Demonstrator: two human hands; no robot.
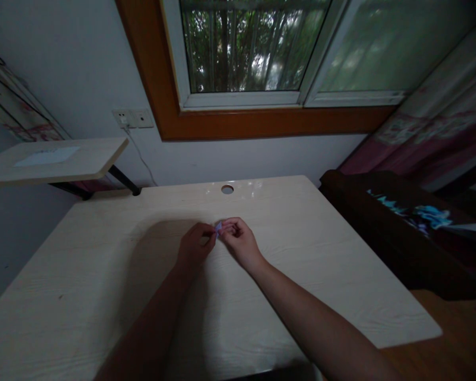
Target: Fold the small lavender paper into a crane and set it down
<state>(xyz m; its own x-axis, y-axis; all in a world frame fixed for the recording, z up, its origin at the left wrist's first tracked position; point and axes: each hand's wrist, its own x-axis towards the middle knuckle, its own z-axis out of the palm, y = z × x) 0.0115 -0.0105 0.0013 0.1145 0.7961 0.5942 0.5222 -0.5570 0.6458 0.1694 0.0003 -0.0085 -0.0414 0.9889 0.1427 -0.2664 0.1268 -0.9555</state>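
Both my hands meet over the middle of a pale wooden table [103, 275]. My left hand [194, 246] and my right hand [238, 241] each pinch a tiny pale purple-blue piece of folded paper [218, 227] between their fingertips. The piece is held just above the tabletop. Most of it is hidden by my fingers, so its shape is unclear.
A round cable hole [227, 189] sits near the table's far edge. A small raised shelf [51, 159] with a white sheet stands at the back left. A wall socket [133, 118] with a cable is on the wall. Dark furniture [400, 233] lies to the right, below a window [262, 53].
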